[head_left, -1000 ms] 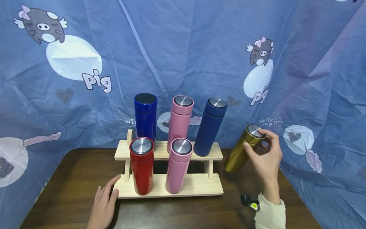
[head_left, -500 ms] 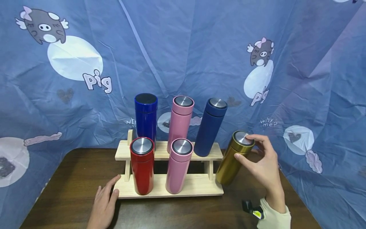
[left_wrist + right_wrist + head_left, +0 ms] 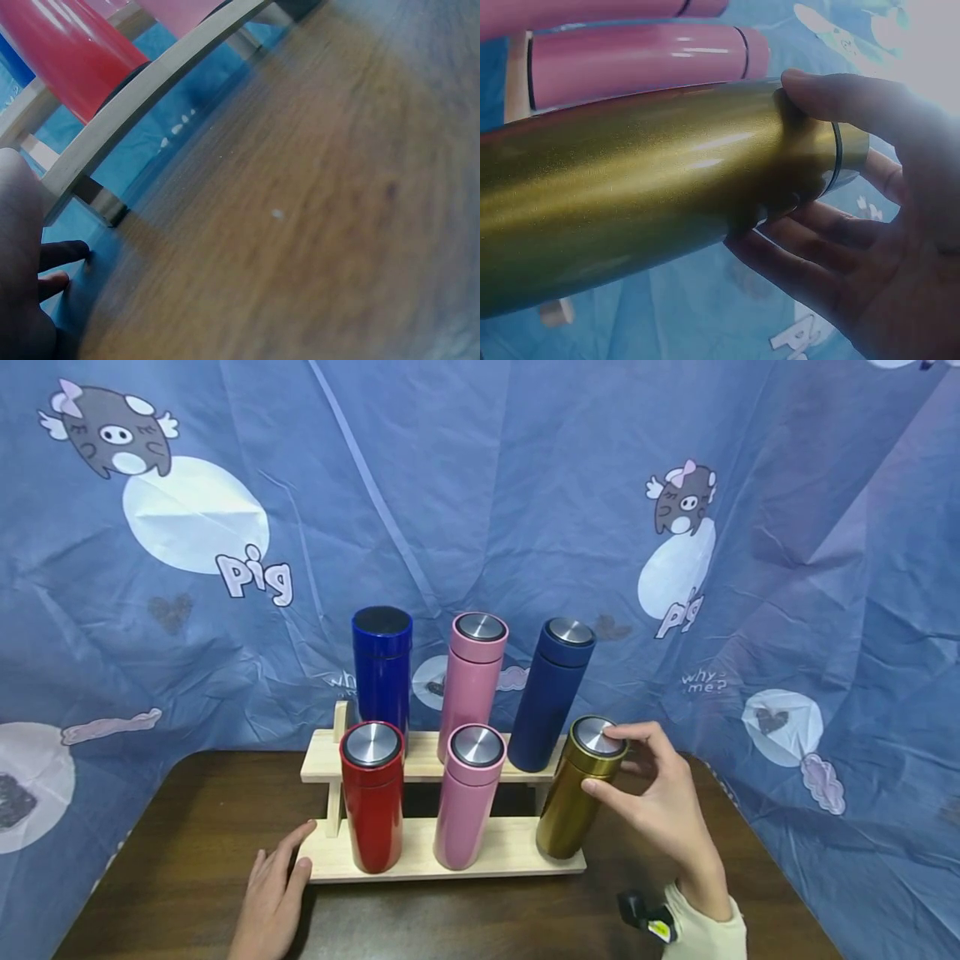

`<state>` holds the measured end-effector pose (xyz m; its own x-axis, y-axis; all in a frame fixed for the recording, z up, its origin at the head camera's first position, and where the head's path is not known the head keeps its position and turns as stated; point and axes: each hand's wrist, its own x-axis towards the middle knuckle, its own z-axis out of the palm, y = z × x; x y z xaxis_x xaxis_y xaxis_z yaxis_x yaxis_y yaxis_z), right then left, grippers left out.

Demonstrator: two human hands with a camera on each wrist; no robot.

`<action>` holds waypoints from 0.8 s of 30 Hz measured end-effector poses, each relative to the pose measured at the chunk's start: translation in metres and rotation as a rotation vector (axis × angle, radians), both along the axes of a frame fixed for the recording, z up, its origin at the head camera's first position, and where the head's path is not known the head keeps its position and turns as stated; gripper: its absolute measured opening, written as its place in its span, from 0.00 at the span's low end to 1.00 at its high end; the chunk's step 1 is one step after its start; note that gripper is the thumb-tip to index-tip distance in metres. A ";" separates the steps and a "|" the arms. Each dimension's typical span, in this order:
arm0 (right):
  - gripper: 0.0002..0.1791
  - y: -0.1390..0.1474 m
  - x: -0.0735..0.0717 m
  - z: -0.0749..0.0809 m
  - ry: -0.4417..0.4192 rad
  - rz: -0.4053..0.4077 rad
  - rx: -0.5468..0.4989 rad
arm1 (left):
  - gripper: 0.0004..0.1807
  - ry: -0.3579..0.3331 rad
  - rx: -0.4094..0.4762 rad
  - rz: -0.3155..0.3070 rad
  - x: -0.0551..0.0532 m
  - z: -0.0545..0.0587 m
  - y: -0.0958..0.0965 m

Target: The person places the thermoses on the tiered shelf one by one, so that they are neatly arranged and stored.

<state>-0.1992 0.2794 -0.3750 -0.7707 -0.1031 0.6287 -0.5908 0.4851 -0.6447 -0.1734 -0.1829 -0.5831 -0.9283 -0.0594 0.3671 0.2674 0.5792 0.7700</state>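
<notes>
A gold thermos bottle (image 3: 573, 802) stands at the right end of the lower shelf of a two-tier wooden rack (image 3: 517, 852). My right hand (image 3: 663, 802) grips its upper part, thumb on the near side and index finger on the silver lid. In the right wrist view the other fingers curl under the gold thermos bottle (image 3: 645, 180). My left hand (image 3: 273, 893) has its fingertips at the left end of the lower shelf, fingers loosely extended. On that shelf stand a red thermos bottle (image 3: 375, 818) and a pink thermos bottle (image 3: 467, 818).
Along the upper shelf are a bright blue bottle (image 3: 382, 668), another pink bottle (image 3: 474, 685) and a navy bottle (image 3: 551, 702). The rack sits on a dark wooden table (image 3: 420, 918). Behind it hangs a blue cloth (image 3: 525, 485) printed with pigs.
My right hand has brought the gold thermos bottle leftward from beside the rack to over the lower shelf's right end, beside the pink one. The left hand has stayed in place.
</notes>
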 end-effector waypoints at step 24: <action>0.36 -0.026 -0.011 -0.016 -0.028 0.061 0.073 | 0.22 0.034 0.007 0.011 0.001 -0.002 0.000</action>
